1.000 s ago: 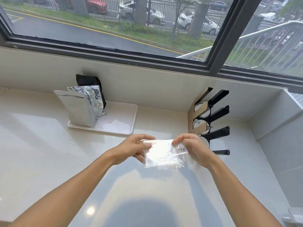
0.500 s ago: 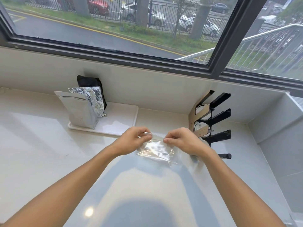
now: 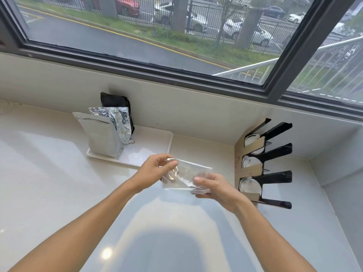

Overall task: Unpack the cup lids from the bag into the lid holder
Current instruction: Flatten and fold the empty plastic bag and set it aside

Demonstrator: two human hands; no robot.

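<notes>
Both hands hold a clear, crinkled plastic bag above the pale glossy counter. The left hand pinches its upper left corner, and the right hand grips its lower right edge. Just to the right stands the black and cardboard lid holder, with white round lids in its slots.

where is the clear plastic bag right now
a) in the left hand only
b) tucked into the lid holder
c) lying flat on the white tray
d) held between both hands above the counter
d: the clear plastic bag is pinched by the left hand and the right hand, over the counter.
</notes>
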